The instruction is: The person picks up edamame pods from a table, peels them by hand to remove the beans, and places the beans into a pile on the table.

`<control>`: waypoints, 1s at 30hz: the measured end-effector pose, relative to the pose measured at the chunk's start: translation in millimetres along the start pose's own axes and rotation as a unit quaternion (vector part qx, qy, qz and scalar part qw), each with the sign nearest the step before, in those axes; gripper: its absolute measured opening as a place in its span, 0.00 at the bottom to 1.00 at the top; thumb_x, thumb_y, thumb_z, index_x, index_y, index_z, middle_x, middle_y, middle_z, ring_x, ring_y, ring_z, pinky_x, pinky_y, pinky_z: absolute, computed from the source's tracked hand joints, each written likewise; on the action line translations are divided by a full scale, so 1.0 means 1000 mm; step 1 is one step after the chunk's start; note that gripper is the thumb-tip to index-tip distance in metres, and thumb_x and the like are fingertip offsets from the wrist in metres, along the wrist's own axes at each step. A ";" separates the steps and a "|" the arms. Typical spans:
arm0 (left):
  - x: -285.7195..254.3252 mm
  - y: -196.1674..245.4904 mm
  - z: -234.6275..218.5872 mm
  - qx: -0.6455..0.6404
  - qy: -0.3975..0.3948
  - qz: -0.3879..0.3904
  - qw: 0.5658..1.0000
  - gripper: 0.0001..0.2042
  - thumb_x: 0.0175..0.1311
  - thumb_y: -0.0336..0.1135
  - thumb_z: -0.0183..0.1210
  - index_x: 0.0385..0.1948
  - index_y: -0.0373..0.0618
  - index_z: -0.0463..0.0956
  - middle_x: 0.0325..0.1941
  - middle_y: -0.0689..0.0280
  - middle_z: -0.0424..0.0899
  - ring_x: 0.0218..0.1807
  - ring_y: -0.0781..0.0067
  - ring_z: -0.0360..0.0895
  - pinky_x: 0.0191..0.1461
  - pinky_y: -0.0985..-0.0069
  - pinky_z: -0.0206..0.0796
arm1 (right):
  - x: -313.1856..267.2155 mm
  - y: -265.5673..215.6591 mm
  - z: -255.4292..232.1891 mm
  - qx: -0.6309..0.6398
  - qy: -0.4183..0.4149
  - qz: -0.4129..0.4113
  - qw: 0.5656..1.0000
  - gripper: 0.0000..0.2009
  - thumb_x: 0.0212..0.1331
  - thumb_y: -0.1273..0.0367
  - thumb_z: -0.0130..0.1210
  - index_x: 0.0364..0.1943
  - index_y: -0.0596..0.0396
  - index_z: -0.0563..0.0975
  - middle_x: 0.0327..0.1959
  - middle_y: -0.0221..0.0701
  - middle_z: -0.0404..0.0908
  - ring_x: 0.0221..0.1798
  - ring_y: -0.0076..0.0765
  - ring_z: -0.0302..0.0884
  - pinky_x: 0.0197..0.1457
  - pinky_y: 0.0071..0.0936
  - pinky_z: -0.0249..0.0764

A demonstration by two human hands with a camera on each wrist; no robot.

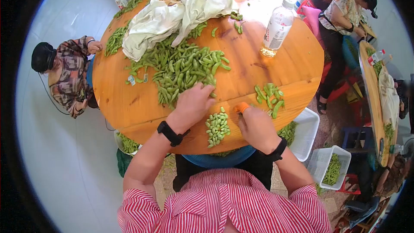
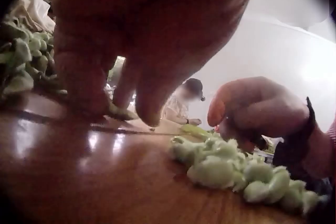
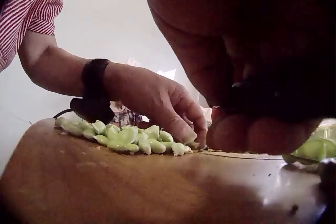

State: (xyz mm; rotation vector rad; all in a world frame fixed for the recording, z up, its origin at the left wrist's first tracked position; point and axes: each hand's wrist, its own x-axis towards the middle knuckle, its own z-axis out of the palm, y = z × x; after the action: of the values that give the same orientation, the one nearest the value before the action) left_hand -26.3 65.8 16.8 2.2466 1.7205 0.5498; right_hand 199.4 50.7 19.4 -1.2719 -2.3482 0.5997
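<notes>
My left hand (image 1: 192, 105) is at the near edge of a heap of green soybean pods (image 1: 185, 71) on the round wooden table. Its fingertips point down and pinch a pod (image 2: 122, 112) in the left wrist view. To the right, my right hand (image 1: 258, 127) is held low over the table, fingers curled, with an orange cover (image 1: 241, 107) on one digit. Nothing shows between those fingers; the palm side is dark in the right wrist view. Between both hands lies a small pile of shelled green beans (image 1: 217, 127). Several pods (image 1: 270, 97) lie beyond the right hand.
A crumpled white cloth (image 1: 181, 11) covers the heap's far side. A plastic bottle (image 1: 277, 28) stands at the back right of the table (image 1: 241, 75). White baskets (image 1: 308, 136) with pods are below the right edge. A person (image 1: 71, 73) sits at the left.
</notes>
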 end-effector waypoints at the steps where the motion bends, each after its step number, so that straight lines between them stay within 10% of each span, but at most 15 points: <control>1: 0.000 0.002 0.000 0.000 0.001 0.002 1.000 0.11 0.59 0.28 0.59 0.44 0.41 0.74 0.37 0.54 0.77 0.39 0.48 0.78 0.42 0.59 0.71 | -0.001 0.001 0.002 -0.004 0.007 -0.003 1.000 0.07 0.56 0.72 0.54 0.36 0.61 0.74 0.30 0.48 0.78 0.35 0.58 0.78 0.37 0.48 0.74; 10: -0.022 0.002 0.009 -0.065 0.045 -0.081 0.994 0.10 0.58 0.28 0.61 0.41 0.39 0.74 0.34 0.57 0.80 0.36 0.58 0.80 0.40 0.66 0.73 | 0.001 0.008 0.005 0.065 0.005 -0.006 0.998 0.07 0.59 0.72 0.54 0.36 0.62 0.75 0.27 0.50 0.78 0.33 0.60 0.77 0.34 0.46 0.72; 18: -0.045 0.035 0.000 -0.556 -0.042 -0.232 0.797 0.11 0.64 0.26 0.58 0.47 0.37 0.75 0.38 0.71 0.81 0.36 0.85 0.76 0.37 0.83 0.71 | 0.009 -0.001 0.006 0.326 -0.051 0.127 0.936 0.09 0.62 0.70 0.56 0.38 0.64 0.78 0.25 0.33 0.82 0.25 0.25 0.78 0.31 0.24 0.74; 30: -0.053 0.045 0.017 -0.521 -0.022 -0.189 0.832 0.11 0.64 0.26 0.58 0.47 0.39 0.73 0.38 0.72 0.78 0.35 0.87 0.75 0.35 0.86 0.70 | 0.008 -0.001 0.008 0.455 -0.081 0.174 0.870 0.09 0.60 0.72 0.53 0.40 0.64 0.78 0.25 0.30 0.81 0.25 0.23 0.78 0.31 0.23 0.75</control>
State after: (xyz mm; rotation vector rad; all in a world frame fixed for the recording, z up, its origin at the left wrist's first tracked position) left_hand 8.2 3.3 13.0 1.1053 1.2667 0.9999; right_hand 190.4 55.9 14.2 -1.1626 -1.5316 1.7213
